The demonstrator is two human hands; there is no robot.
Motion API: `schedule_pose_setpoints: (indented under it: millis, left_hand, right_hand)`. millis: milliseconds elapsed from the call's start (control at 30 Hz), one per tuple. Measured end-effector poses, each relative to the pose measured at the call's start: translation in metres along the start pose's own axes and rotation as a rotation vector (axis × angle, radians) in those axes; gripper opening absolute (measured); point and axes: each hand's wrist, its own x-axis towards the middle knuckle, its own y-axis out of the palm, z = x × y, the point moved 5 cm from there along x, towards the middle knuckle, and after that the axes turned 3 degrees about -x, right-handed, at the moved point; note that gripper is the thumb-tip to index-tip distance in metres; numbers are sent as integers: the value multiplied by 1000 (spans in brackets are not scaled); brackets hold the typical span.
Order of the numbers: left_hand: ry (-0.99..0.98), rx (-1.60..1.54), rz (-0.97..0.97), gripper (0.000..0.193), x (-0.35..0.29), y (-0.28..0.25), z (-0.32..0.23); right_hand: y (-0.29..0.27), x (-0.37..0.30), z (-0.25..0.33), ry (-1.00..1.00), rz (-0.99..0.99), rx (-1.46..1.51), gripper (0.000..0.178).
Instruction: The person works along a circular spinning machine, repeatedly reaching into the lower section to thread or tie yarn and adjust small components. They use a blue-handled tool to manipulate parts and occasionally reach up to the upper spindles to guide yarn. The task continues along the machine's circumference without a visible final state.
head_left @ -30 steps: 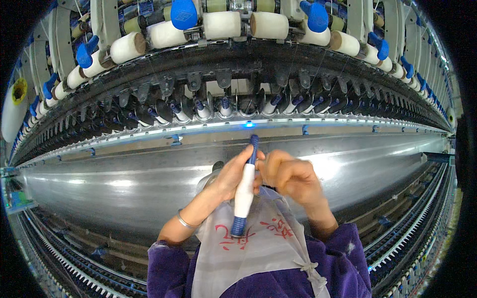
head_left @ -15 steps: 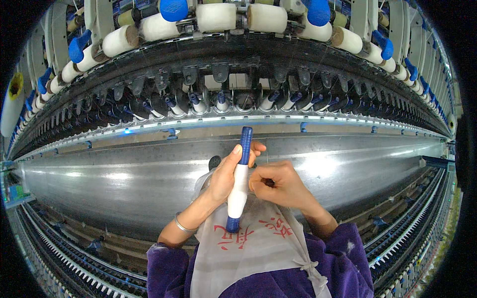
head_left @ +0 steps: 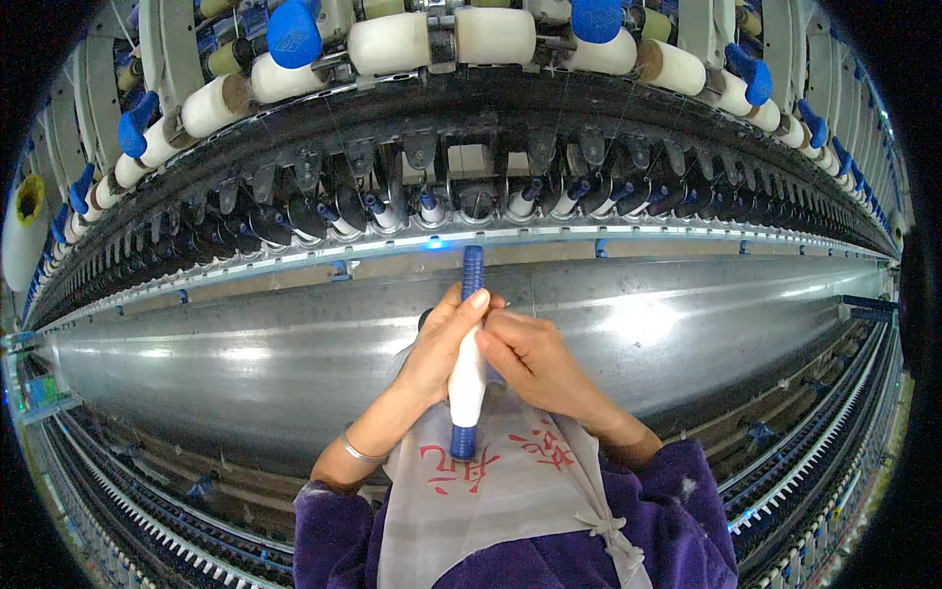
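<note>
A blue bobbin wound with white yarn [head_left: 467, 388] stands nearly upright in front of my apron. Wrapped round its upper part, my left hand [head_left: 444, 334] grips it with the thumb laid across the front. My right hand [head_left: 530, 355] is closed against the bobbin's right side, thumb and curled fingers at the yarn. What its fingertips pinch, if anything, is too small to make out. Beyond my hands runs a spinning frame's row of spindles, several holding blue-tipped bobbins [head_left: 429, 204]. One spindle place [head_left: 478, 204] in that row shows no bobbin.
Across the top of the machine lie white rollers [head_left: 389, 44] with blue knobs [head_left: 294, 34] among them. A metal rail [head_left: 667, 236] edges the spindles. Below it stretches a shiny grey floor [head_left: 245, 363]. Another machine's edge [head_left: 814, 422] curves along the lower right behind me.
My right hand has moved up and inward against the bobbin. The bobbin has become more upright. The view has shifted slightly, and a blue light has moved right along the rail.
</note>
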Motion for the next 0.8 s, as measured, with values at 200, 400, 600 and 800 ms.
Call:
schedule_pose_setpoints:
  millis: [200,400,600,800]
  left_hand:
    - [-246,383,432,38,-20,0,-6]
    - [428,2072,-43,38,-57,-109,-68]
    - [424,481,-667,23,-58,-268,-111]
    - [446,143,-664,14,-71,-272,-132]
  right_hand:
    - [-48,1,-19,-198,-561,206,16]
    - [-144,-12,-132,123,-776,683,24]
    - [-7,46,-171,178,-15,-683,54]
    - [23,99,-166,357,140,-694,70]
